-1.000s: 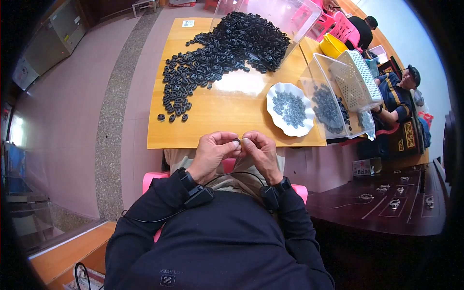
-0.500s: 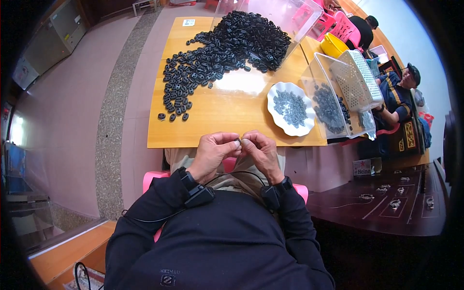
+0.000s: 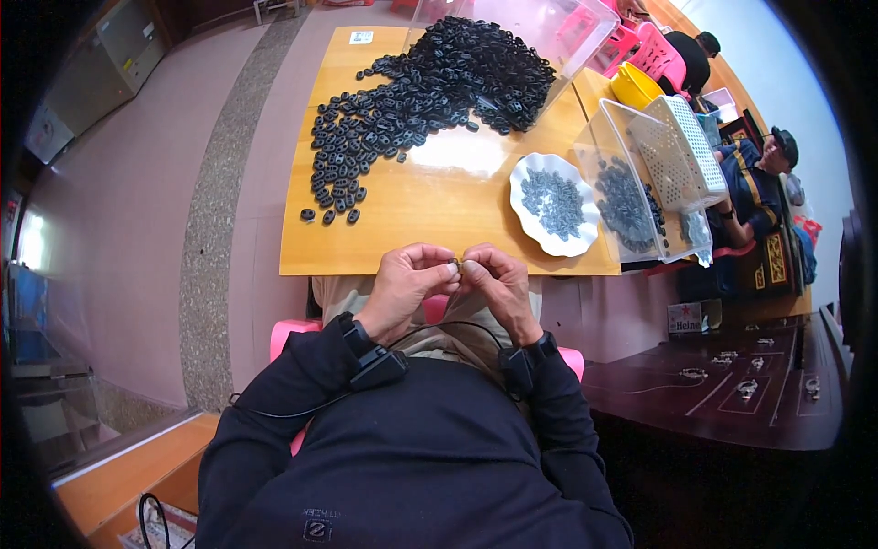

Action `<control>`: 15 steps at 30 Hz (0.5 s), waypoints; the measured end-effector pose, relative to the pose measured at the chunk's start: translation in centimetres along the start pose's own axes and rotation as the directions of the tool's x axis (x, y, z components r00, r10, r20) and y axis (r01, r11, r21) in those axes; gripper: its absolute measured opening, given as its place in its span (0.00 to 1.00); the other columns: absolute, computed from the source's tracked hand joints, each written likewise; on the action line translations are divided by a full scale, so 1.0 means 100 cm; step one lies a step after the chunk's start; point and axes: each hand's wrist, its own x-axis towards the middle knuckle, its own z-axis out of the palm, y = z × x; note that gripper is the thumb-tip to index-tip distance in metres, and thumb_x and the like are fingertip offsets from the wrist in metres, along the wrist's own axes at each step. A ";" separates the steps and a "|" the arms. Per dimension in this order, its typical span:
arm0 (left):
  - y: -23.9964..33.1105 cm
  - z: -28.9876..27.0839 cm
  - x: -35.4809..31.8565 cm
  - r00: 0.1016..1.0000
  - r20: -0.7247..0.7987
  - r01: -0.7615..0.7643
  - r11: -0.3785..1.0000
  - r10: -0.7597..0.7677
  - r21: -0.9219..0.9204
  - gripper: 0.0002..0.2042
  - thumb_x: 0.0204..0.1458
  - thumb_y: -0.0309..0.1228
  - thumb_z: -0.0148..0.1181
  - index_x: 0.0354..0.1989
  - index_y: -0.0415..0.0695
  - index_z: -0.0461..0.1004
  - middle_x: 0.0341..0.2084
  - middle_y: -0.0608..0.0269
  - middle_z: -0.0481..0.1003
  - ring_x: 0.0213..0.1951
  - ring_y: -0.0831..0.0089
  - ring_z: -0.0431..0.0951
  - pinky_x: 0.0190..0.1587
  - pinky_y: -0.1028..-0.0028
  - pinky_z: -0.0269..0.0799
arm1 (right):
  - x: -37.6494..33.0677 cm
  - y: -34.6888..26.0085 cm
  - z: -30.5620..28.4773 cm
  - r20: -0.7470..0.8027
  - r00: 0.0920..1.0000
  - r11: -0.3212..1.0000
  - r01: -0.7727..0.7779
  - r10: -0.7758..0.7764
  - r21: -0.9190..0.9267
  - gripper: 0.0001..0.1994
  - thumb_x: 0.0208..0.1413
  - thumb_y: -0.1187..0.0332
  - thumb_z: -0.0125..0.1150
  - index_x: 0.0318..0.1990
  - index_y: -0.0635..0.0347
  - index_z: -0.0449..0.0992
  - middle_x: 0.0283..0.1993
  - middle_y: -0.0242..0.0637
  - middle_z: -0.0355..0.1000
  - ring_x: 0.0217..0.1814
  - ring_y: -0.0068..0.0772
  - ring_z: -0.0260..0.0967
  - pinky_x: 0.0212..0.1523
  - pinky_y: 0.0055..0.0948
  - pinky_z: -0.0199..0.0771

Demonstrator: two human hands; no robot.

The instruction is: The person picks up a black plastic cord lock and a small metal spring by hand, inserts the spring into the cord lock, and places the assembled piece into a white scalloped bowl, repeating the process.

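Note:
My left hand (image 3: 405,285) and my right hand (image 3: 502,285) meet in front of the table's near edge. Both are closed, with thumbs and forefingers pinching a small dark piece (image 3: 455,264) between them. Fingertips cover most of it, so its kind cannot be made out. Beyond them, a large heap of black oval plastic pieces with two holes (image 3: 471,73) spreads over the wooden table (image 3: 412,242), thinning toward the near left. To the right of the heap, a white wavy-rimmed dish (image 3: 519,209) holds many tiny grey pieces (image 3: 552,203).
A clear bin (image 3: 590,46) lies behind the heap. Right of the dish stands another clear bin (image 3: 596,137) with dark pieces, beside a white perforated basket (image 3: 679,151) and a yellow bowl (image 3: 634,87). A person (image 3: 754,178) sits at the right. Dark wooden panels (image 3: 631,384) fill the lower right.
The view has shifted very slightly. Both hands keep their pinch, with only a small movement of the fingers; nothing on the table has moved.

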 end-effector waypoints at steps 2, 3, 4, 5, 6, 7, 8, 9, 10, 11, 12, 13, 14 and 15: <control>0.000 0.000 0.000 1.000 0.001 0.001 1.000 -0.001 -0.005 0.08 0.53 0.21 0.58 0.41 0.35 0.71 0.33 0.58 0.76 0.34 0.75 0.78 0.40 0.76 0.77 | 0.001 0.001 0.000 0.003 1.000 1.000 0.015 -0.015 0.002 0.04 0.60 0.76 0.54 0.35 0.68 0.73 0.34 0.30 0.69 0.30 0.17 0.67 0.33 0.17 0.70; -0.001 -0.001 0.000 1.000 -0.001 0.000 1.000 0.000 0.001 0.08 0.53 0.21 0.58 0.41 0.35 0.71 0.33 0.58 0.76 0.34 0.75 0.78 0.40 0.76 0.77 | 0.001 0.001 0.000 0.004 1.000 1.000 0.030 -0.030 0.005 0.04 0.60 0.76 0.54 0.35 0.68 0.73 0.34 0.30 0.69 0.30 0.17 0.67 0.33 0.17 0.69; -0.002 -0.002 0.000 1.000 -0.002 -0.001 1.000 0.001 0.008 0.08 0.53 0.21 0.58 0.41 0.35 0.71 0.33 0.58 0.76 0.33 0.75 0.78 0.40 0.76 0.77 | 0.001 0.001 0.001 0.005 1.000 1.000 0.030 -0.030 0.005 0.04 0.60 0.76 0.54 0.35 0.68 0.73 0.34 0.30 0.69 0.30 0.17 0.67 0.33 0.17 0.69; -0.001 -0.002 0.000 1.000 -0.002 -0.001 1.000 0.001 0.008 0.08 0.53 0.21 0.58 0.41 0.35 0.71 0.33 0.58 0.76 0.33 0.75 0.78 0.40 0.76 0.77 | 0.000 0.001 0.001 0.005 1.000 1.000 0.025 -0.025 0.000 0.04 0.60 0.76 0.54 0.35 0.68 0.73 0.34 0.30 0.69 0.30 0.17 0.67 0.33 0.17 0.69; -0.001 -0.001 0.000 1.000 -0.001 0.003 1.000 -0.003 0.010 0.08 0.53 0.21 0.58 0.41 0.35 0.71 0.33 0.58 0.76 0.33 0.75 0.78 0.40 0.77 0.77 | 0.000 0.001 0.001 0.005 1.000 1.000 0.020 -0.020 -0.004 0.04 0.60 0.75 0.55 0.35 0.68 0.73 0.34 0.30 0.69 0.30 0.17 0.67 0.33 0.17 0.69; -0.001 -0.001 0.000 1.000 -0.001 0.007 1.000 -0.007 0.013 0.08 0.53 0.21 0.58 0.41 0.35 0.71 0.33 0.58 0.76 0.33 0.75 0.78 0.39 0.77 0.77 | 0.000 0.001 0.001 0.005 1.000 1.000 0.020 -0.020 -0.005 0.04 0.60 0.75 0.55 0.35 0.68 0.73 0.34 0.30 0.69 0.30 0.17 0.67 0.33 0.17 0.69; -0.001 -0.001 0.000 1.000 -0.001 0.007 1.000 -0.007 0.013 0.08 0.53 0.21 0.58 0.41 0.35 0.71 0.33 0.58 0.76 0.33 0.75 0.78 0.39 0.77 0.77 | 0.000 0.002 0.001 0.005 1.000 0.999 0.030 -0.029 -0.022 0.04 0.60 0.75 0.55 0.35 0.67 0.73 0.34 0.30 0.69 0.30 0.16 0.67 0.33 0.17 0.69; -0.002 -0.002 0.000 1.000 -0.005 0.005 1.000 -0.005 0.015 0.08 0.53 0.21 0.58 0.41 0.35 0.72 0.33 0.58 0.77 0.33 0.75 0.78 0.39 0.77 0.77 | 0.000 0.002 0.000 0.004 0.999 0.998 0.039 -0.039 -0.039 0.04 0.60 0.75 0.55 0.35 0.67 0.73 0.34 0.30 0.69 0.30 0.16 0.67 0.32 0.17 0.69; -0.002 -0.002 0.000 1.000 -0.010 0.002 1.000 -0.002 0.017 0.08 0.53 0.21 0.58 0.41 0.35 0.72 0.33 0.58 0.77 0.33 0.75 0.78 0.39 0.77 0.77 | -0.001 0.003 0.001 0.004 0.999 0.998 0.039 -0.039 -0.040 0.04 0.60 0.75 0.55 0.35 0.67 0.73 0.34 0.30 0.69 0.30 0.16 0.67 0.32 0.17 0.69; -0.002 -0.002 0.000 1.000 -0.010 0.002 1.000 -0.002 0.016 0.08 0.53 0.21 0.58 0.41 0.35 0.72 0.33 0.58 0.77 0.33 0.75 0.78 0.39 0.77 0.77 | -0.001 0.003 0.001 0.005 0.999 0.998 0.040 -0.039 -0.047 0.04 0.60 0.76 0.55 0.35 0.67 0.73 0.34 0.30 0.69 0.30 0.16 0.67 0.32 0.17 0.69; -0.002 -0.003 0.000 1.000 -0.015 0.003 1.000 -0.003 0.019 0.07 0.53 0.20 0.58 0.40 0.35 0.72 0.32 0.58 0.77 0.33 0.75 0.78 0.39 0.78 0.77 | 0.000 0.004 0.001 0.006 0.999 0.998 0.040 -0.040 -0.054 0.03 0.59 0.76 0.55 0.35 0.67 0.73 0.35 0.30 0.69 0.30 0.16 0.67 0.32 0.16 0.69; -0.002 -0.003 0.000 1.000 -0.019 0.004 1.000 -0.004 0.022 0.07 0.53 0.20 0.58 0.40 0.35 0.73 0.32 0.58 0.77 0.33 0.75 0.78 0.38 0.78 0.77 | 0.000 0.004 0.002 0.007 0.999 0.998 0.039 -0.039 -0.055 0.03 0.59 0.76 0.55 0.35 0.67 0.73 0.35 0.30 0.69 0.30 0.16 0.67 0.32 0.16 0.69; -0.002 -0.002 0.000 1.000 -0.019 0.004 1.000 -0.004 0.024 0.07 0.53 0.20 0.58 0.40 0.35 0.73 0.32 0.58 0.77 0.33 0.75 0.78 0.38 0.78 0.77 | 0.000 0.004 0.001 0.001 0.999 0.996 0.047 -0.048 -0.070 0.03 0.59 0.76 0.56 0.34 0.67 0.73 0.34 0.29 0.69 0.30 0.16 0.67 0.33 0.16 0.69; -0.002 -0.002 0.000 1.000 -0.021 0.004 0.999 -0.003 0.032 0.07 0.53 0.20 0.58 0.40 0.35 0.73 0.32 0.57 0.77 0.32 0.75 0.78 0.38 0.78 0.77 | -0.001 0.003 0.001 -0.005 0.998 0.995 0.055 -0.056 -0.085 0.03 0.58 0.76 0.56 0.34 0.67 0.73 0.34 0.29 0.69 0.31 0.15 0.66 0.33 0.17 0.68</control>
